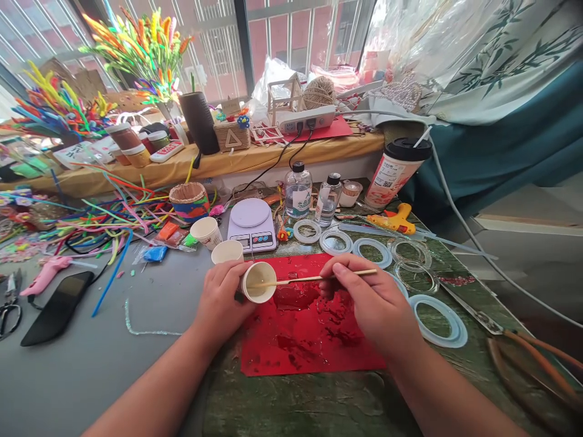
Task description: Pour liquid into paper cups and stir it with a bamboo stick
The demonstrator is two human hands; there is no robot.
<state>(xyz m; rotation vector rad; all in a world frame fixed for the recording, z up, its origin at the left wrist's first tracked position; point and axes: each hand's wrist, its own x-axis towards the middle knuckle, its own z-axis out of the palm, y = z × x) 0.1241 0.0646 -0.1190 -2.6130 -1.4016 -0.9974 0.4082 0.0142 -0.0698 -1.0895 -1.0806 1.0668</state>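
My left hand is wrapped round a white paper cup, which tips toward me and to the right. A thin wooden stick is pinched in my right hand, and its far end reaches inside the cup. Under both hands lies a red sheet, wet with clear, shiny puddles. Another paper cup stands just behind the held one, and a third paper cup is farther back. Whether liquid is in the held cup I cannot tell.
Behind the cups sits a digital scale. Two clear bottles stand right of it. Ring moulds line the right side, beside large scissors. A yellow glue gun and a tall drink cup are at the back right.
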